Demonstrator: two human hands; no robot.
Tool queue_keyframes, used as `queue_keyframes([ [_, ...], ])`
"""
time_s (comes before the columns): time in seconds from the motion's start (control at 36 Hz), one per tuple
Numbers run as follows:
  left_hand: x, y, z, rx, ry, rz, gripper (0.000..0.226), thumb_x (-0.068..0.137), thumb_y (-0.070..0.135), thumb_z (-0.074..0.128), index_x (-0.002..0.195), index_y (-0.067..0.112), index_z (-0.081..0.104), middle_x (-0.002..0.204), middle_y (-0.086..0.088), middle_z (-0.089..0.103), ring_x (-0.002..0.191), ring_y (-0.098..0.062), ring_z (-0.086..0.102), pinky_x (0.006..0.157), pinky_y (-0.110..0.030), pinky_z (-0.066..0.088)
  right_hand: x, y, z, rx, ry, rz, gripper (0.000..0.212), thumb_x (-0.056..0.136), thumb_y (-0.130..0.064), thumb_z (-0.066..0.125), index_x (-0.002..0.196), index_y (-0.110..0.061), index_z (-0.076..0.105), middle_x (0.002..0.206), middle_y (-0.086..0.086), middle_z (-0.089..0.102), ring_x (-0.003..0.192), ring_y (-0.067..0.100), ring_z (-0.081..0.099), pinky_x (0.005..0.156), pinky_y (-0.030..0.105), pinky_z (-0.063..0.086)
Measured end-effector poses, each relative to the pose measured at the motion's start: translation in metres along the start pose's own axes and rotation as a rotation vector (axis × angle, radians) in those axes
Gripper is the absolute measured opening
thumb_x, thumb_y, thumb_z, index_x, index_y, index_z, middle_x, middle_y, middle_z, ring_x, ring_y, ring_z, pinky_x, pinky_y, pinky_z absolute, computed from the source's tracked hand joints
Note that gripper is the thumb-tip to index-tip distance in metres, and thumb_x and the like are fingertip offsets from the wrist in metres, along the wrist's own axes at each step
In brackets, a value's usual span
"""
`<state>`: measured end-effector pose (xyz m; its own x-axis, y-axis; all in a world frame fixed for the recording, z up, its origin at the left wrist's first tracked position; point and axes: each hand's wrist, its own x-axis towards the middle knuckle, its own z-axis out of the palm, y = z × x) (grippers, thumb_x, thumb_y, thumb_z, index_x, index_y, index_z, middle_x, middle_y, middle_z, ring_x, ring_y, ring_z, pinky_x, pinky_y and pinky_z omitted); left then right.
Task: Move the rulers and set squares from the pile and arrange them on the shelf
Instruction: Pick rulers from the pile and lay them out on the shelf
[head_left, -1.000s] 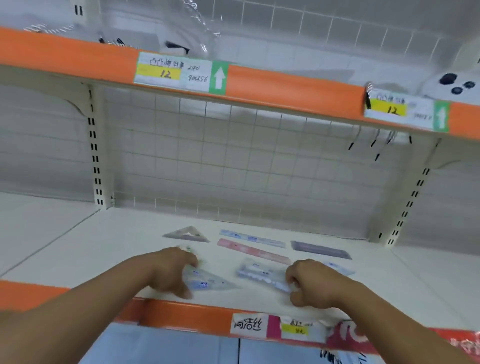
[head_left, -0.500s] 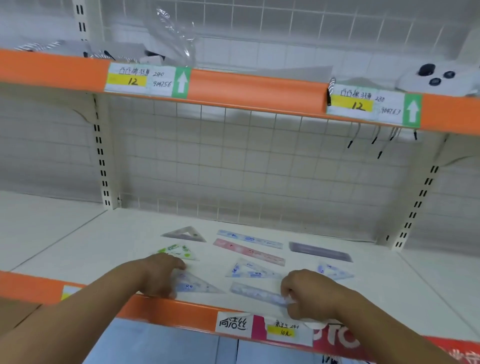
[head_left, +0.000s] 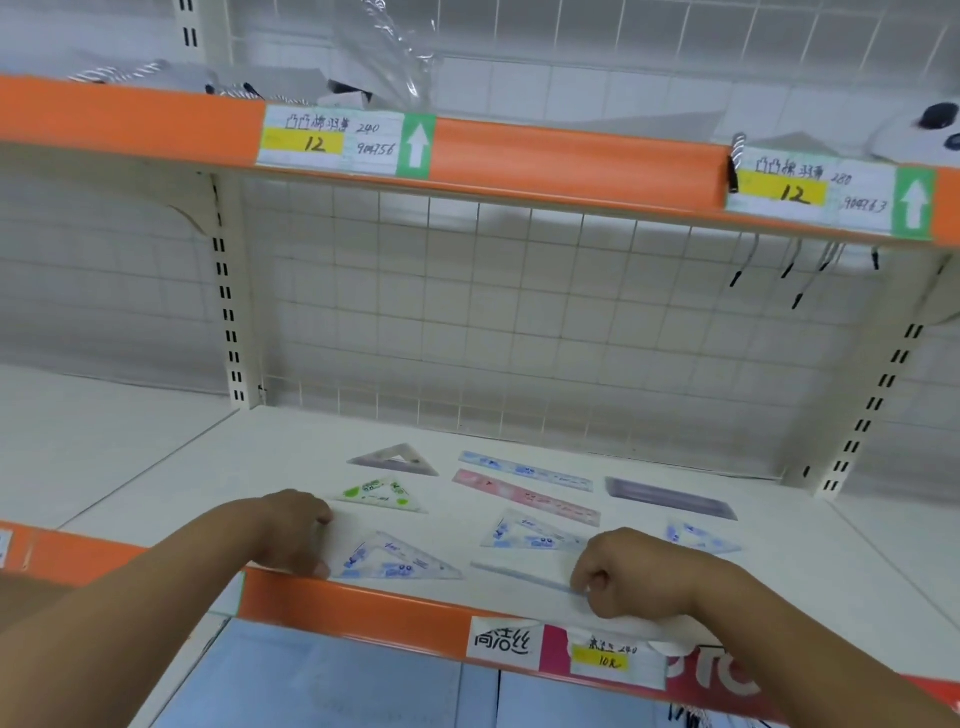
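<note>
Still | left hand (head_left: 288, 530) holds set square (head_left: 395, 561); right hand (head_left: 623, 571) pinches ruler (head_left: 519, 574)

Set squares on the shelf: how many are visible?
5: purple one back left; green one before it; front-left blue one at the left hand; middle blue one; right blue one. Others may be hidden.

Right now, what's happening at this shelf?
A person is laying out rulers and set squares on the lower shelf. The left hand grips the corner of a blue-printed set square at the front edge. The right hand pinches the end of a clear ruler beside it. A pink ruler and a green set square are among the pieces lying flat behind them.
</note>
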<state>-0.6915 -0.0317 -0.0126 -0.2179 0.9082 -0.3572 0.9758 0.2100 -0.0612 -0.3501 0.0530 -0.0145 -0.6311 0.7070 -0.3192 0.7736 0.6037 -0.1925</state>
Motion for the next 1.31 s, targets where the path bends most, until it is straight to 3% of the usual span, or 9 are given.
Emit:
queue_keyframes([
  [0.08,0.003,0.0,0.001,0.027,0.0,0.006,0.072,0.084,0.052,0.062,0.144,0.022,0.036,0.145,0.001,0.04,0.132,-0.017,0.04,0.108,-0.029,0.034,0.0,0.002,-0.003,0.051,-0.002,-0.02,0.028,0.091,-0.015,0.047,0.067,-0.016,0.061,0.07,-0.003,0.051,0.067,0.016,0.046,0.069,0.027,0.041],
  [0.22,0.008,0.002,-0.001,0.079,-0.011,0.025,0.068,0.084,0.05,0.062,0.14,0.021,0.04,0.14,0.001,0.045,0.127,-0.018,0.044,0.103,-0.029,0.037,0.002,0.005,-0.005,0.077,-0.006,0.018,0.025,0.097,-0.018,0.05,0.111,-0.014,0.07,0.097,-0.011,0.063,0.084,0.004,0.052,0.077,0.012,0.039],
  [0.31,0.009,0.001,0.0,0.081,-0.019,0.034,0.069,0.084,0.05,0.062,0.141,0.02,0.039,0.141,0.001,0.045,0.127,-0.018,0.043,0.104,-0.029,0.037,0.005,0.008,-0.005,0.092,-0.036,0.059,0.022,0.095,-0.019,0.055,0.111,-0.013,0.069,0.093,-0.009,0.06,0.074,0.0,0.051,0.069,0.009,0.04],
  [0.44,0.01,-0.001,0.0,0.079,-0.017,0.047,0.071,0.084,0.051,0.062,0.142,0.02,0.037,0.141,0.002,0.044,0.128,-0.018,0.043,0.106,-0.03,0.036,0.007,0.012,-0.002,0.09,-0.011,0.091,0.014,0.091,-0.018,0.06,0.087,-0.032,0.059,0.094,-0.012,0.056,0.094,0.012,0.057,0.086,0.023,0.048],
  [0.56,0.009,0.001,-0.001,0.082,-0.022,0.052,0.07,0.085,0.051,0.062,0.143,0.02,0.037,0.142,0.002,0.043,0.129,-0.017,0.042,0.106,-0.029,0.036,0.008,0.013,0.0,0.04,0.047,0.093,0.02,0.086,-0.03,0.068,0.104,-0.029,0.059,0.101,-0.01,0.047,0.097,0.01,0.05,0.087,0.021,0.043],
  [0.75,0.011,0.002,-0.002,0.083,-0.031,0.044,0.074,0.085,0.05,0.063,0.145,0.019,0.033,0.144,0.001,0.041,0.131,-0.018,0.041,0.107,-0.028,0.035,0.008,0.008,0.004,0.105,0.055,0.1,0.023,0.081,-0.028,0.075,0.081,-0.033,0.053,0.081,-0.016,0.047,0.07,0.0,0.044,0.062,0.016,0.037],
  [0.92,0.011,0.003,-0.002,0.088,-0.033,0.039,0.076,0.084,0.05,0.063,0.146,0.02,0.031,0.146,0.001,0.039,0.132,-0.018,0.039,0.107,-0.028,0.034,0.008,0.004,0.006,0.08,0.063,0.097,0.016,0.085,-0.023,0.071,0.09,-0.022,0.056,0.081,-0.016,0.047,0.071,0.0,0.044,0.063,0.012,0.036],
  [1.11,0.01,0.002,-0.002,0.092,-0.036,0.036,0.073,0.084,0.051,0.063,0.144,0.02,0.035,0.145,0.002,0.041,0.131,-0.018,0.041,0.107,-0.029,0.035,0.006,0.003,0.008,-0.002,0.118,0.112,0.021,0.084,-0.029,0.07,0.094,-0.028,0.051,0.089,-0.012,0.048,0.087,0.013,0.048,0.072,0.026,0.04],
  [1.31,0.01,0.003,-0.002,0.093,-0.046,0.027,0.072,0.085,0.049,0.063,0.144,0.021,0.034,0.145,0.002,0.041,0.131,-0.017,0.04,0.107,-0.029,0.035,0.004,0.0,0.004,-0.259,0.147,0.032,0.035,0.087,-0.033,0.064,0.12,-0.026,0.059,0.105,-0.003,0.058,0.087,0.014,0.047,0.072,0.027,0.037],
])
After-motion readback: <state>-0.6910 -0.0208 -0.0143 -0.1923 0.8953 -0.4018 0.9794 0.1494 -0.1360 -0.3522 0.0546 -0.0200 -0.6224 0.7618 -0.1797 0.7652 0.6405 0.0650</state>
